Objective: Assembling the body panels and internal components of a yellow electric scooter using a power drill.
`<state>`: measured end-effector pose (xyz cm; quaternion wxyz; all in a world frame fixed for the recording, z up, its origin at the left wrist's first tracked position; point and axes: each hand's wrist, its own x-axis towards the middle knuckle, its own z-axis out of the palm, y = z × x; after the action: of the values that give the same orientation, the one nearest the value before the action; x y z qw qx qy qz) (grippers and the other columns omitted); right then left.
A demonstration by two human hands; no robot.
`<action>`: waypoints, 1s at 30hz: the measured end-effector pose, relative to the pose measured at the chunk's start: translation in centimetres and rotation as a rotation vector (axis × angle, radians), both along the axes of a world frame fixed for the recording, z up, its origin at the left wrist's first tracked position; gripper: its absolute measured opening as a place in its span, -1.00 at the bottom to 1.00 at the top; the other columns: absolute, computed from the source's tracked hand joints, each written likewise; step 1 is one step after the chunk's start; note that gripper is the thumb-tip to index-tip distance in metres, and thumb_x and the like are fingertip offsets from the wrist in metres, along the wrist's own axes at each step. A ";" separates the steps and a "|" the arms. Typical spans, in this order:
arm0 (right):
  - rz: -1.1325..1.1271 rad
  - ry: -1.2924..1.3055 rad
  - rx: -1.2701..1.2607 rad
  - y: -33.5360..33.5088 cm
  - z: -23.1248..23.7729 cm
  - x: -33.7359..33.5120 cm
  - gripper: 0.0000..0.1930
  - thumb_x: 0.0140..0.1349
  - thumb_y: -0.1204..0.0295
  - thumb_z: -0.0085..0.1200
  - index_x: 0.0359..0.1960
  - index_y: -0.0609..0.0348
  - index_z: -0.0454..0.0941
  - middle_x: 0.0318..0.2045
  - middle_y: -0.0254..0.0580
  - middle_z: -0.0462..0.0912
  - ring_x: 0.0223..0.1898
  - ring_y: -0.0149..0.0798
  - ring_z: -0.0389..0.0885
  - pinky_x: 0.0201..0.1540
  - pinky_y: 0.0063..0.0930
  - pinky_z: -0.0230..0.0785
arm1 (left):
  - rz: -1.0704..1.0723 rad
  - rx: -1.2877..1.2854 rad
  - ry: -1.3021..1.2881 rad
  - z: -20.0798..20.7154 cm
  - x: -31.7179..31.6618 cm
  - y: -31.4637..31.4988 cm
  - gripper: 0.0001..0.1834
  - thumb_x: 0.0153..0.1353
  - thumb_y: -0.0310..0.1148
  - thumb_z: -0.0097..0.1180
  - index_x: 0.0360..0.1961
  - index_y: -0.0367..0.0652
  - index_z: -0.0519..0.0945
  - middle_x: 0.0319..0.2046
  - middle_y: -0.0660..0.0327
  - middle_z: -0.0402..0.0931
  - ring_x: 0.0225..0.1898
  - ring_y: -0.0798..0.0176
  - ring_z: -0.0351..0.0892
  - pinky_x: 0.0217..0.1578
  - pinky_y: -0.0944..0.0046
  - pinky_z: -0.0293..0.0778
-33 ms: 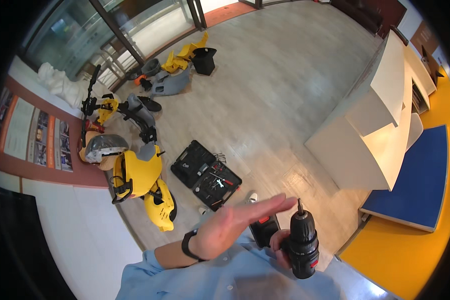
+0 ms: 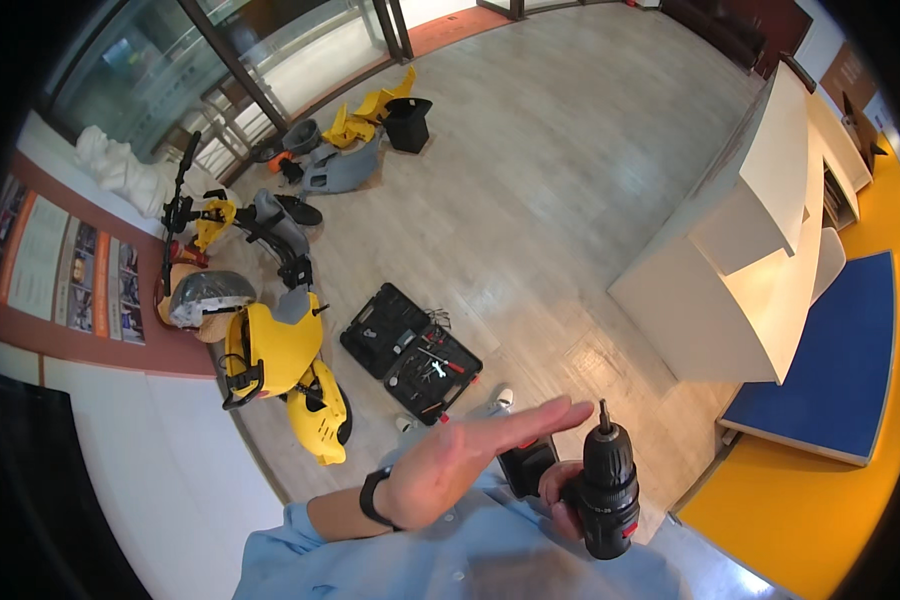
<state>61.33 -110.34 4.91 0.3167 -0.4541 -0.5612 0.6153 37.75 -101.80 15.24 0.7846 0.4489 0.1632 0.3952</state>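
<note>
In my right hand [image 2: 560,492] is a black cordless drill [image 2: 608,495], its chuck and bit pointing up and away from me. The fingers wrap round its grip, and the battery base [image 2: 530,465] shows to the left. My left hand [image 2: 480,445], with a black band on the wrist, is held out flat, fingers straight and together. Its fingertips lie just left of the drill bit [image 2: 604,412] in view; whether they touch it I cannot tell. Nothing shows in the left hand.
An opened black tool case [image 2: 410,355] with a wrench and screwdriver lies on the floor ahead. To the left stands a partly dismantled yellow scooter [image 2: 275,345]; yellow and grey panels [image 2: 340,165] lie farther off. A white counter [image 2: 705,270] and blue board [image 2: 825,360] are at right.
My left hand has dipped very slightly. The drill in my right hand is almost unmoved.
</note>
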 end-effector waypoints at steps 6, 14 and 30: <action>-0.340 0.149 0.075 -0.3 3.4 -0.8 -0.82 -0.19 0.58 0.08 -0.57 -0.02 0.38 -0.58 -0.41 0.48 -0.59 -0.46 0.41 -0.53 -0.57 0.21 | -0.036 0.212 0.113 1.6 0.9 -1.0 -0.03 0.42 0.31 -0.61 0.41 -0.45 0.12 0.41 -0.13 0.15 0.34 -0.09 0.32 0.42 0.05 -0.05; -0.002 0.554 0.592 3.2 2.6 2.2 -0.46 0.05 0.66 0.17 0.13 0.16 0.36 -0.55 -0.19 0.54 -0.57 -0.18 0.57 -0.46 -0.29 0.51 | 0.170 0.951 -0.124 3.3 1.6 -0.5 -0.88 0.17 -0.44 0.32 -0.31 -0.22 0.62 -0.24 -0.02 0.65 -0.25 0.09 0.67 -0.22 0.16 0.57; 0.251 0.232 -0.019 3.4 -1.1 6.0 -0.58 0.19 0.47 0.10 0.10 0.08 0.38 -0.13 -0.11 0.55 -0.08 -0.28 0.59 -0.07 -0.26 0.53 | 0.289 -0.074 0.143 -1.1 3.5 -0.6 -0.20 0.47 0.12 -0.37 0.20 -0.54 0.40 0.05 -0.25 0.53 0.08 -0.10 0.55 0.21 -0.05 0.34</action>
<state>67.30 -106.94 3.77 0.2956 -0.3094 -0.5671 0.7037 41.20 -102.40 14.14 0.7220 0.4185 0.2961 0.4647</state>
